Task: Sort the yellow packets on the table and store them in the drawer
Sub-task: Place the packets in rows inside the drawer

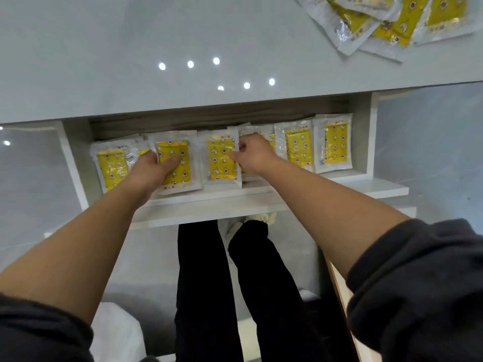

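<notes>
Fingers (241,147) of the right hand (252,154) are curled tight, pinching the right edge of the middle packet (222,160) between thumb and fingertips. Across from it, the left hand (147,165) holds the left packet (176,165), with the thumb laid flat over its yellow face and the other fingers hidden behind its left edge. Both packets lie in the open drawer (363,142), part of a row (335,147) that runs from left to right. Each packet's long axis points from the drawer's front to its back, and neighbours overlap at their clear edges. The middle packet lies to the left of the right hand's fingers, so a sideways nudge would change its gap to the left packet. Squaring the row seems to be the step in hand. Further out, on the table (104,61) past the drawer's back, a loose pile (386,19) of yellow packets waits at the far right, well apart from both hands. It lies up and right of the fingers, and the right hand is the nearer, so the next reach likely falls to it.
</notes>
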Tool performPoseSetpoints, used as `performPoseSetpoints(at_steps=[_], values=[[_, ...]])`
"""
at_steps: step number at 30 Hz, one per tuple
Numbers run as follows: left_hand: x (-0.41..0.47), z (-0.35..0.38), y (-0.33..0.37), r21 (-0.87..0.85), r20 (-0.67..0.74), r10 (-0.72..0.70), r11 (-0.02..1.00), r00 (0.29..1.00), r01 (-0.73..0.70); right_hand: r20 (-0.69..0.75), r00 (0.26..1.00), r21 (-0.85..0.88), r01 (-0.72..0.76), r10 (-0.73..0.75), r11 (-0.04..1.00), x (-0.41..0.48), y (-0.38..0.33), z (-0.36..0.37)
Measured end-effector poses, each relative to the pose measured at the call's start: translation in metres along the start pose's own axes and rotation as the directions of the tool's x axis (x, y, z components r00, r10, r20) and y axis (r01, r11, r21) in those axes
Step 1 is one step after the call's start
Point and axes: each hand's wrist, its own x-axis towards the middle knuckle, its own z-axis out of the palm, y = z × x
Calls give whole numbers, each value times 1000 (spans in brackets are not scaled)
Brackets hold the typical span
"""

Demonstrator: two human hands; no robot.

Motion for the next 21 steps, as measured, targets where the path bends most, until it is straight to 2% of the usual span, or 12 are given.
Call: performPoseSetpoints(at_steps=[3, 6, 8, 10, 12, 15, 18, 21], values=[[10, -10, -10, 98, -83, -31, 994, 996, 39, -59, 998, -156, -23, 14, 987, 6, 6, 5], [17, -7, -16, 443, -225, 23, 893, 974, 81, -117, 993, -421, -46, -4, 906, 5, 9, 7], [21, -4, -19, 509, -296, 20, 849, 955, 140, -142, 989, -534, -42, -40, 845, 2, 9, 8], [23, -5, -19, 516, -327, -48, 828, 944, 221, -141, 988, -580, -31, -63, 814, 0, 9, 9], [21, -8, -14, 609, -279, -50, 763, 959, 217, -123, 990, -579, -15, -69, 815, -4, 9, 7], [5, -6, 4, 719, -167, -20, 681, 986, 136, -105, 993, -511, 1, -63, 860, -20, 4, -2], [-24, 5, 31, 706, 53, 82, 702, 995, -95, -153, 985, -431, 5, -79, 902, -47, -1, -25], [-59, 16, 71, 645, 265, 216, 685, 940, -339, -237, 970, -362, -29, -62, 932, -77, -6, -61]])
